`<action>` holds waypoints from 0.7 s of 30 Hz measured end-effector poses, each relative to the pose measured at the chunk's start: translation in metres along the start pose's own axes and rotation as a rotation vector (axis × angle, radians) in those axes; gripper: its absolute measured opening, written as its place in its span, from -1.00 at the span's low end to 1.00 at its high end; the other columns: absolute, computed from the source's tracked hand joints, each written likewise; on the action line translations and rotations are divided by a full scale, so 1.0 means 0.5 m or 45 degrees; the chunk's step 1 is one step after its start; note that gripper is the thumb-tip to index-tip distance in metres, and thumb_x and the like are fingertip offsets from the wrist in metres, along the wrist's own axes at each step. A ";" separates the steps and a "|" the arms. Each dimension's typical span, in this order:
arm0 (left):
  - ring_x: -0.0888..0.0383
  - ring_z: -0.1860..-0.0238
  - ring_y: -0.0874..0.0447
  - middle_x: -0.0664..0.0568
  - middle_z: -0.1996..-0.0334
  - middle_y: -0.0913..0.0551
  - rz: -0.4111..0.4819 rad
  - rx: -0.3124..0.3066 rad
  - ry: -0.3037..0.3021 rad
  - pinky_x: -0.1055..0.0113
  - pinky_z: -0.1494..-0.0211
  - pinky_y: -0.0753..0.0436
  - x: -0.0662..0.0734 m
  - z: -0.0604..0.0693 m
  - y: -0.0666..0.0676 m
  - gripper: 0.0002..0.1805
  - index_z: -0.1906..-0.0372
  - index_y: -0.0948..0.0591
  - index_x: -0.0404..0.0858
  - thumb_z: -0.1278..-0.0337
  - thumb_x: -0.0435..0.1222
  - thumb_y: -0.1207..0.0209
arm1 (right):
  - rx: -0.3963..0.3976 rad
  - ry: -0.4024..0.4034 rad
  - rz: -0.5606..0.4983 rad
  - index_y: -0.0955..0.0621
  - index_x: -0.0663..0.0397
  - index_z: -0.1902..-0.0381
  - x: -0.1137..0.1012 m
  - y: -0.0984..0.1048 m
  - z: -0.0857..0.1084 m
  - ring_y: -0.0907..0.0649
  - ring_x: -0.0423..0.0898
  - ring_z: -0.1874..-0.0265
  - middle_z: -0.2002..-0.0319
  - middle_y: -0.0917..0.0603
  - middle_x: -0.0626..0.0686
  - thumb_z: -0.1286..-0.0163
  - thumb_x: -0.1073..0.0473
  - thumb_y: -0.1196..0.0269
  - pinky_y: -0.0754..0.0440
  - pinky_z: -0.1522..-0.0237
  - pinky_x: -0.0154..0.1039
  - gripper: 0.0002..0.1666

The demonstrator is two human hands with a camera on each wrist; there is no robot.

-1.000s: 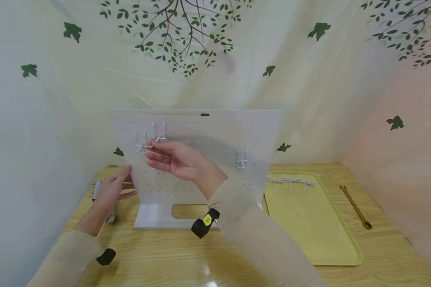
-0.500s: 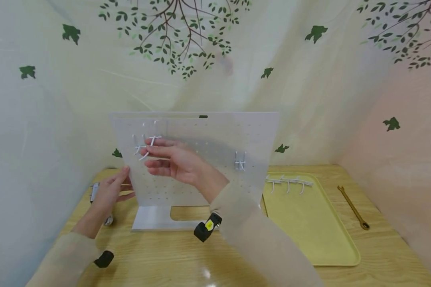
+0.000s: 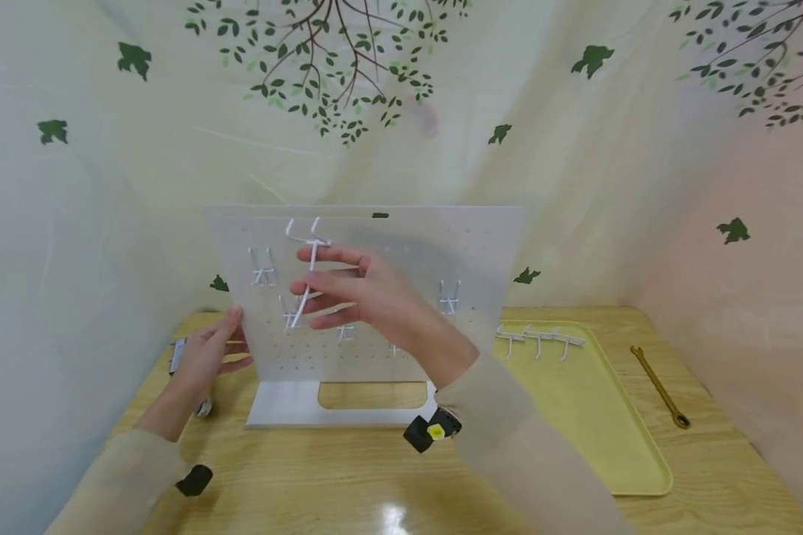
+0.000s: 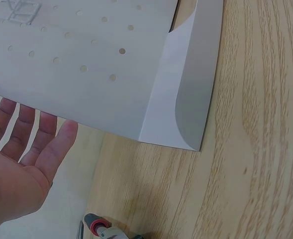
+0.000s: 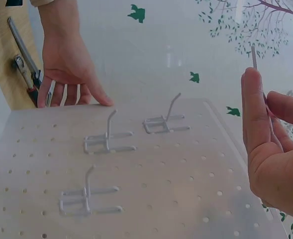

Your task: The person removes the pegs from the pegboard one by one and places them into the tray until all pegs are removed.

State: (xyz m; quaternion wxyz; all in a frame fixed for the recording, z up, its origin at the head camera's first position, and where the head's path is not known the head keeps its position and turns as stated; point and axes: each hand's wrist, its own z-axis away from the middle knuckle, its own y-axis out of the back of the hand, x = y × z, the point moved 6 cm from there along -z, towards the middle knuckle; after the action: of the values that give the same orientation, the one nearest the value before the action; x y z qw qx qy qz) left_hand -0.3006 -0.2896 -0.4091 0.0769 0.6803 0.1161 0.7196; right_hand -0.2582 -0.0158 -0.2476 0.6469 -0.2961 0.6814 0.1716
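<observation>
In the head view a white wire pegboard hook (image 3: 312, 256) is pinched in my right hand (image 3: 368, 297), in front of the upper left of the white pegboard (image 3: 368, 357). Its two prongs point up and its long arm slants down past the fingers. The right wrist view shows only the hook's tip (image 5: 253, 56) above the fingertips. My left hand (image 3: 207, 353) holds the board's left edge, thumb in front and fingers behind. Several similar hooks are fixed on the board, one at upper left (image 3: 262, 276) and another at right (image 3: 449, 301).
A yellow tray (image 3: 595, 431) right of the board bears several white hooks along its far end. Further right lies a gold-coloured wrench (image 3: 662, 388). Behind the left hand are tools, one with a red and dark handle (image 4: 94, 222). A printed curtain encloses the table (image 3: 321, 475).
My right hand has moved right and slightly down, drawing the hook away from the board's upper left. The hook has tilted, its long arm now hanging lower. My left hand stays at the edge.
</observation>
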 end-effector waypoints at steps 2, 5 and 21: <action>0.09 0.09 -0.65 -0.27 -0.06 -0.55 -0.002 -0.001 -0.007 0.20 0.07 -0.77 -0.002 0.003 0.000 -0.08 -0.22 -0.51 -0.43 -0.33 0.37 0.07 | 0.031 0.011 0.019 -0.50 0.14 -0.34 -0.002 0.012 0.011 -0.76 0.07 0.12 -0.06 -0.70 0.27 -0.51 0.24 -0.24 -0.76 0.06 0.04 -0.52; 0.13 0.11 -0.65 -0.26 -0.05 -0.55 0.004 -0.005 -0.016 0.20 0.06 -0.77 -0.003 0.005 0.000 -0.10 -0.21 -0.52 -0.42 -0.34 0.36 0.06 | 0.063 0.045 0.068 -0.52 0.19 -0.30 -0.006 0.033 0.030 -0.75 0.11 0.09 -0.06 -0.70 0.22 -0.50 0.23 -0.26 -0.76 0.08 0.06 -0.54; 0.09 0.07 -0.63 -0.21 -0.04 -0.54 0.024 -0.012 -0.002 0.20 0.05 -0.76 -0.005 0.001 0.000 -0.10 -0.20 -0.53 -0.43 -0.35 0.35 0.07 | 0.215 0.146 0.353 -0.58 0.22 -0.20 -0.026 0.163 0.176 -0.74 0.19 0.08 -0.03 -0.71 0.22 -0.47 0.21 -0.31 -0.77 0.19 0.12 -0.60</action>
State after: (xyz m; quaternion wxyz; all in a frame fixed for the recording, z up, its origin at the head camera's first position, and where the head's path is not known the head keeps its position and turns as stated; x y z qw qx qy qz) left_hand -0.3000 -0.2903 -0.4115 0.0732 0.6815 0.1062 0.7204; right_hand -0.2404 0.1032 -0.2561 0.5996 -0.1531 0.7636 0.1841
